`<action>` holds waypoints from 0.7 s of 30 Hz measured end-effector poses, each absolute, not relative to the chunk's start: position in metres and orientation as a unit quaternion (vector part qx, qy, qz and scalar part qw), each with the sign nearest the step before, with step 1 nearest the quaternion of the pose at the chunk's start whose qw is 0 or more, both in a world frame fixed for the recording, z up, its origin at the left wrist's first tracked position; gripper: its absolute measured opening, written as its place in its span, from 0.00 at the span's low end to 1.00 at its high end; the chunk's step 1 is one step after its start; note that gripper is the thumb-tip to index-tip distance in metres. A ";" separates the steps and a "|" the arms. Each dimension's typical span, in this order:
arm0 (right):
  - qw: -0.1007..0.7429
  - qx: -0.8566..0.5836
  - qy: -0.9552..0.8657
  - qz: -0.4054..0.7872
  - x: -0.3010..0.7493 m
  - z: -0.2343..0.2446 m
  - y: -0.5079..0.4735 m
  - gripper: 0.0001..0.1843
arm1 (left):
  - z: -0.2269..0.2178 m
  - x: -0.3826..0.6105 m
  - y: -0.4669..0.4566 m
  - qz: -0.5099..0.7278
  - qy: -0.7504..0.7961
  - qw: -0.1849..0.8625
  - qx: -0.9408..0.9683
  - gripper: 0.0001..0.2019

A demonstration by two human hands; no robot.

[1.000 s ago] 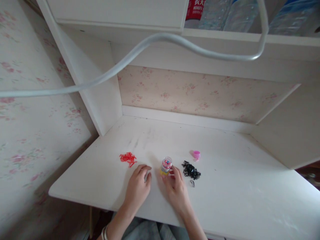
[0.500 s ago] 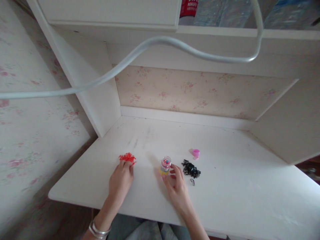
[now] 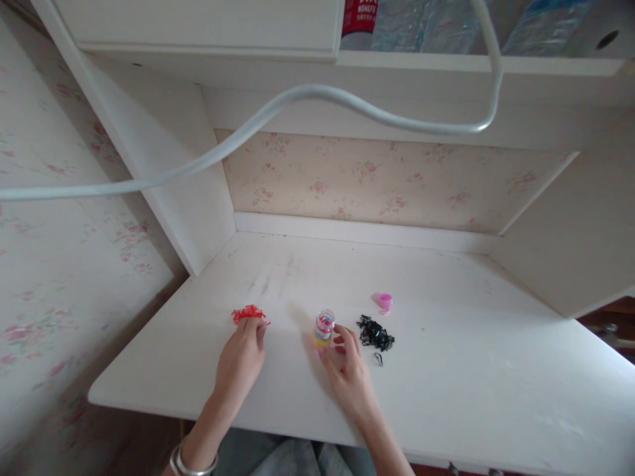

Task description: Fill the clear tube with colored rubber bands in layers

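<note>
My left hand (image 3: 242, 354) is at the near edge of a small pile of red rubber bands (image 3: 248, 312). Its fingers are pinched together, and a bit of red rubber band (image 3: 267, 323) shows at the tips. Between the thumb and fingers of my right hand (image 3: 350, 370) stands a small clear jar (image 3: 323, 330), upright and without a lid. Colourful bits show in its mouth, and its lower part looks yellow. Right of this hand lies a pile of black rubber bands (image 3: 376, 334), with a loose black band (image 3: 378, 359) just in front.
A pink cap (image 3: 385, 302) sits behind the black pile on the white desk (image 3: 446, 383). Overhead, a thick white cable (image 3: 317, 92) crosses the view in front of a shelf (image 3: 421, 61) holding bottles. A side panel (image 3: 163, 158) borders the desk at left.
The view has shifted slightly. My left hand's fingers have drawn a little to the right at the red pile, with a red bit at the tips. My right hand stays at the jar.
</note>
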State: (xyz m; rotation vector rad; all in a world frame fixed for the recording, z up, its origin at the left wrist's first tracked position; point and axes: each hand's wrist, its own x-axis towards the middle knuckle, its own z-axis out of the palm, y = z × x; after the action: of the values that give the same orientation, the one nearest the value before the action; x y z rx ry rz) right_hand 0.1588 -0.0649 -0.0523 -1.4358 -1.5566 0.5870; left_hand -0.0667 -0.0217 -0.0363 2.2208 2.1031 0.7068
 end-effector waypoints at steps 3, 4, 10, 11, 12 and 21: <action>0.455 -0.584 -0.628 0.241 0.158 -0.052 -0.065 0.21 | -0.031 -0.061 -0.021 0.279 0.640 0.079 0.712 0.10; 0.456 -0.584 -0.627 0.242 0.158 -0.052 -0.065 0.21 | -0.030 -0.059 -0.021 0.303 0.624 0.101 0.713 0.10; 0.468 -0.575 -0.626 0.241 0.159 -0.052 -0.065 0.21 | -0.001 -0.032 -0.026 0.395 0.536 0.210 0.716 0.14; 0.469 -0.574 -0.626 0.242 0.159 -0.052 -0.065 0.21 | 0.007 -0.027 -0.028 0.400 0.528 0.229 0.713 0.14; 0.470 -0.574 -0.625 0.242 0.159 -0.052 -0.065 0.21 | 0.015 -0.022 -0.030 0.405 0.521 0.247 0.710 0.14; 0.475 -0.576 -0.619 0.243 0.161 -0.058 -0.067 0.22 | 0.052 0.013 -0.031 0.422 0.507 0.237 0.713 0.10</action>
State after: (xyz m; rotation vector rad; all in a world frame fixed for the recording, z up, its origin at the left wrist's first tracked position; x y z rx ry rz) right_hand 0.1609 -0.0669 -0.0581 -1.4090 -1.5134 0.5931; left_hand 0.0129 -0.0313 0.0515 1.9548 1.3911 1.1564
